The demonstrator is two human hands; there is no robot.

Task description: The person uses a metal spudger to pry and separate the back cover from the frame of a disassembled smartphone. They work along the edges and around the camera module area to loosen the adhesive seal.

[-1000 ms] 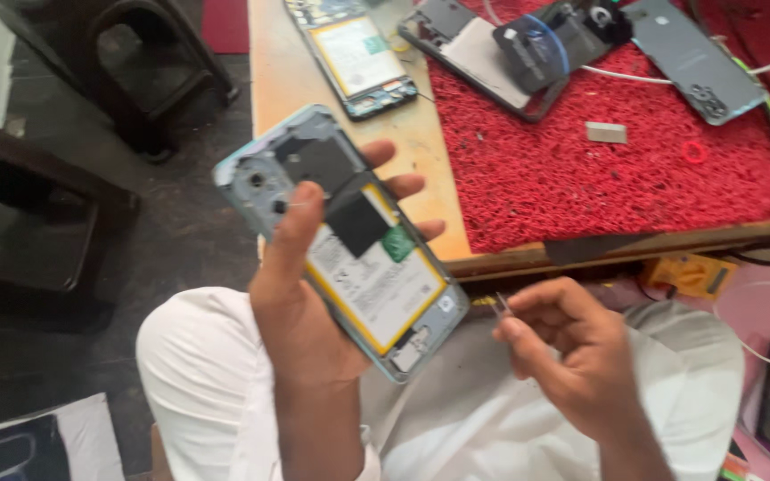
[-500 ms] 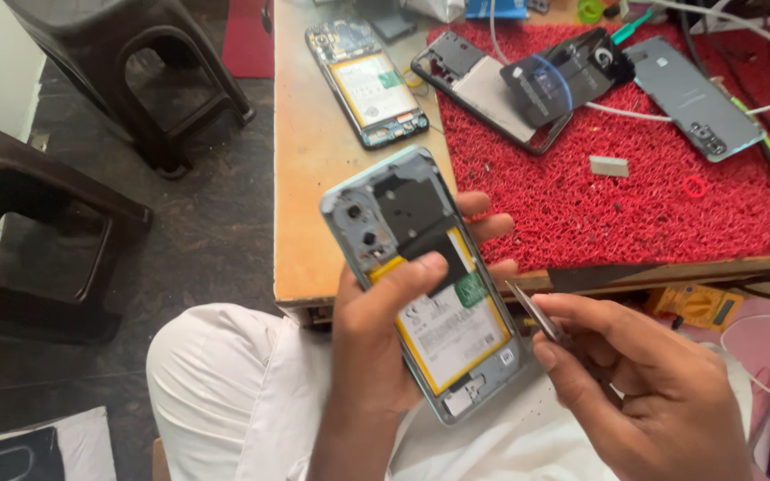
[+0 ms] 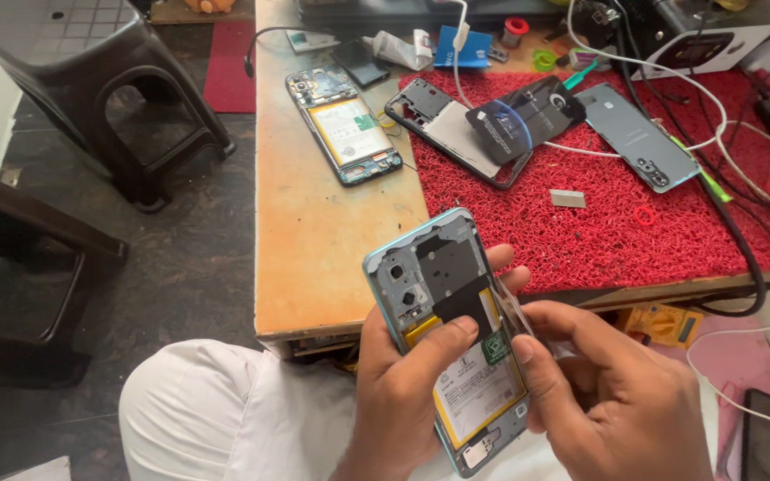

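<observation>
The left hand (image 3: pixel 398 383) is clamped around an opened phone (image 3: pixel 452 334), held above the person's lap just off the desk (image 3: pixel 323 240) edge, thumb across its black cover. A green square label (image 3: pixel 495 347) sits on the yellow-edged battery. The right hand (image 3: pixel 617 401) pinches a thin tool (image 3: pixel 514 307) at the phone's right edge. Another opened phone (image 3: pixel 342 125) lies on the desk; a blue flat package (image 3: pixel 456 46) lies behind the red mat (image 3: pixel 599 223).
</observation>
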